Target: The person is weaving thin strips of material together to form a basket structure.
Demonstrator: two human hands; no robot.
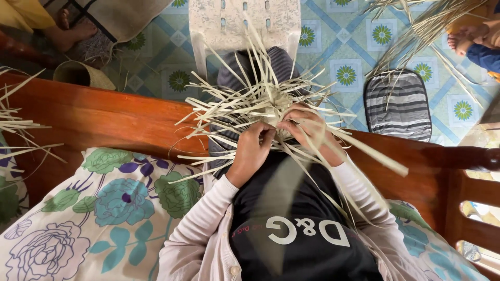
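Note:
A small woven piece of pale straw [276, 104] sits in front of me, with several long flat strips fanning out from it in all directions. My left hand [252, 148] pinches strips at the lower left of the woven centre. On the lower right of that centre, my right hand [310, 130] grips strips, its fingers curled over them. The two hands almost touch. Loose strip ends hang down over my dark shirt and long pale sleeves.
A floral cushion [104, 208] lies at left on a wooden bench [104, 117]. A white plastic chair [245, 21] stands ahead on the tiled floor, near a striped mat [398, 106]. Another person's feet [463, 39] and straw bundle are at top right; a woven basket [83, 75] is at left.

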